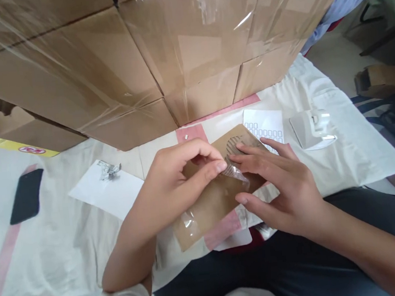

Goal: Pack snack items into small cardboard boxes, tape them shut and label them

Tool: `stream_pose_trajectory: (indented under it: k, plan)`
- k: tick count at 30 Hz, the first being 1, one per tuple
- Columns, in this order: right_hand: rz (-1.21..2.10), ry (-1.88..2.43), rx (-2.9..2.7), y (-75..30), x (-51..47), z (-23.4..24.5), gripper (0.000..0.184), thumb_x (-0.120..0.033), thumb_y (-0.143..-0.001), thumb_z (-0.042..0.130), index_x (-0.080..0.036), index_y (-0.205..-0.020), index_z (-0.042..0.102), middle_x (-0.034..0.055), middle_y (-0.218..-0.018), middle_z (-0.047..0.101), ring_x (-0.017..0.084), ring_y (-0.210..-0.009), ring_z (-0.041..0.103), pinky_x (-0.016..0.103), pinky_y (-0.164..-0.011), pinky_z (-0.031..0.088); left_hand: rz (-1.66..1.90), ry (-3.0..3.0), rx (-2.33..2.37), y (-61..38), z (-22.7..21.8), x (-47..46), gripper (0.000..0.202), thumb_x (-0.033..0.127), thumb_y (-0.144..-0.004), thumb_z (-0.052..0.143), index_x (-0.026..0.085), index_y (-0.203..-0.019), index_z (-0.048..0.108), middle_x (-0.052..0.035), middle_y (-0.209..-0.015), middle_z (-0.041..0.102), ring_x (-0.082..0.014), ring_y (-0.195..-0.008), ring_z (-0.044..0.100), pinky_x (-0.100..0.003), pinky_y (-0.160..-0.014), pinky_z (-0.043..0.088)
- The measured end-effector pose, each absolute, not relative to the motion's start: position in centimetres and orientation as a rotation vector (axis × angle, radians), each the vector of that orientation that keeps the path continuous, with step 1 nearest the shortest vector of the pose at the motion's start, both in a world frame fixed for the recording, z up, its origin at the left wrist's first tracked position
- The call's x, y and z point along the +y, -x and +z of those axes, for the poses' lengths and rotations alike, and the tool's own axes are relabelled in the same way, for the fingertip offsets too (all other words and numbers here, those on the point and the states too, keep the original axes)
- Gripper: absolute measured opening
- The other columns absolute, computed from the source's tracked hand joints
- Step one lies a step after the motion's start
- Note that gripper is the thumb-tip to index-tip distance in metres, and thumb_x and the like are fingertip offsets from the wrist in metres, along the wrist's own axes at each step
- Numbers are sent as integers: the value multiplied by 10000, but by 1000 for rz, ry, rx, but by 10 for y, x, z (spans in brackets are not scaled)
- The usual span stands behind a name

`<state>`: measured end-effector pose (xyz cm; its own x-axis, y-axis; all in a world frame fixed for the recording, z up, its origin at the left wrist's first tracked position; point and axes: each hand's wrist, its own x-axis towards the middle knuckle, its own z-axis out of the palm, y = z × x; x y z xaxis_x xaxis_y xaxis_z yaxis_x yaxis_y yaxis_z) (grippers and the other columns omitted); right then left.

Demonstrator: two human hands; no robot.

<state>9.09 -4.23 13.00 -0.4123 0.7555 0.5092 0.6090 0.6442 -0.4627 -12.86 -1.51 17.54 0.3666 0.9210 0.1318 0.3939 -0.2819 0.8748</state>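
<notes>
One piece of brown cardboard (pixel 213 210) lies mid-view over the cloth (pixel 347 163), probably light and fairly stiff, best held flat by its edges. Its clear film (pixel 238 175) looks thin, slick and easily creased, so an edge pinch suits it: the left hand (pixel 187 170) has thumb and forefinger together on it. The right hand (pixel 289 185) spreads its fingers over the cardboard's two o'clock side, thumb apart. Beyond are a printed sheet (pixel 263 121) at one, a tape dispenser (pixel 311 129) at two, taped cartons (pixel 187 50) at twelve.
</notes>
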Motion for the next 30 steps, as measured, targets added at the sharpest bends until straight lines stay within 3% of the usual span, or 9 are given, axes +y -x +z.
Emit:
stream_pose_trajectory:
  k: [3,10,21,30]
  plan:
    - [257,1074,-2081,-87,-45,127,95,-184,-894,675,-231,-963,630,79,-1097,805,315,-1182,720,544,-1120,453,821,-1841,1144,122,172,-15,130,250,-970,639,227,-846,669,54,-790,668,-77,-705,592,-187,-612,455]
    - [317,1049,-2057,-89,-47,124,198,-55,-848,579,-220,-945,630,77,-1123,799,310,-1232,693,534,-1127,461,834,-1909,1181,124,174,-16,133,244,-964,649,226,-833,664,62,-778,668,-73,-708,581,-187,-633,447]
    - [406,1101,-2048,-91,-47,125,179,-64,-896,527,-237,-904,571,63,-1153,790,283,-1288,659,509,-1152,447,925,-1918,1207,129,172,-16,130,235,-957,666,246,-828,678,64,-824,692,-85,-777,619,-207,-712,478]
    - [541,1137,-2002,-91,-46,128,167,-80,-903,534,-239,-853,543,38,-1142,783,269,-1304,647,506,-1167,413,889,-1927,1290,132,169,-12,140,267,-962,649,232,-830,675,42,-808,686,-107,-769,608,-223,-665,456]
